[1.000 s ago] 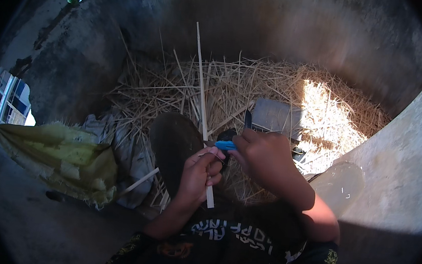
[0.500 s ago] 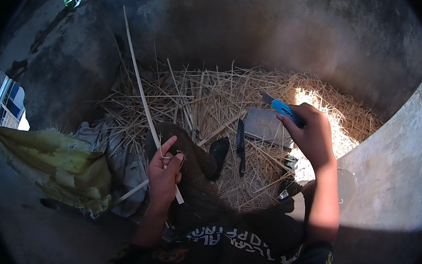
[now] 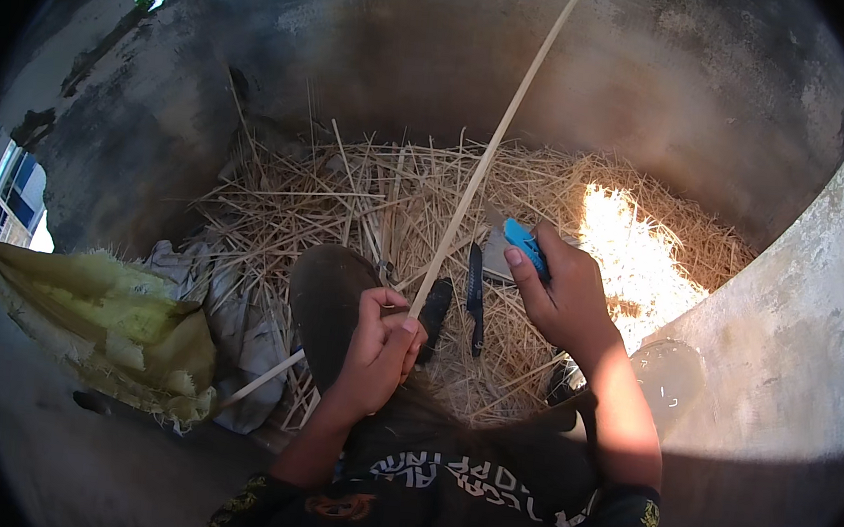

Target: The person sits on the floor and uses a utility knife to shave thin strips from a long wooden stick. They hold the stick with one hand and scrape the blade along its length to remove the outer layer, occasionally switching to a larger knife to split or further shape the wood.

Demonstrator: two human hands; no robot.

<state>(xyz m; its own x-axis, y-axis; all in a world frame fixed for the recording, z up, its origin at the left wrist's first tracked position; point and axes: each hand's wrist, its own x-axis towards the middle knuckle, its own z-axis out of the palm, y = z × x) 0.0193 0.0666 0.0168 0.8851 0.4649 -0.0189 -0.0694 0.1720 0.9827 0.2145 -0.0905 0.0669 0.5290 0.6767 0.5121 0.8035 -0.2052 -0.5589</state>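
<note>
A long, pale, thin strip, like split bamboo, rises from my left hand, which pinches its lower end. The strip leans up and to the right, reaching the top of the view. My right hand is wrapped round a blue-handled cutter knife. Its blade points up and left, close to the strip; whether it touches, I cannot tell. Below the cutter, a dark knife lies on the shavings, beside a flat grey block partly hidden by my right hand.
Straw-like strips and shavings cover the floor ahead, sunlit at the right. Grey concrete walls curve round me. A torn yellow-green cloth hangs at the left, with another pale stick next to it. My bent knee is in front.
The strip has swung from leaning left to leaning right. My left hand has moved right and closed tighter on it. My right hand has come left and lower with the cutter knife.
</note>
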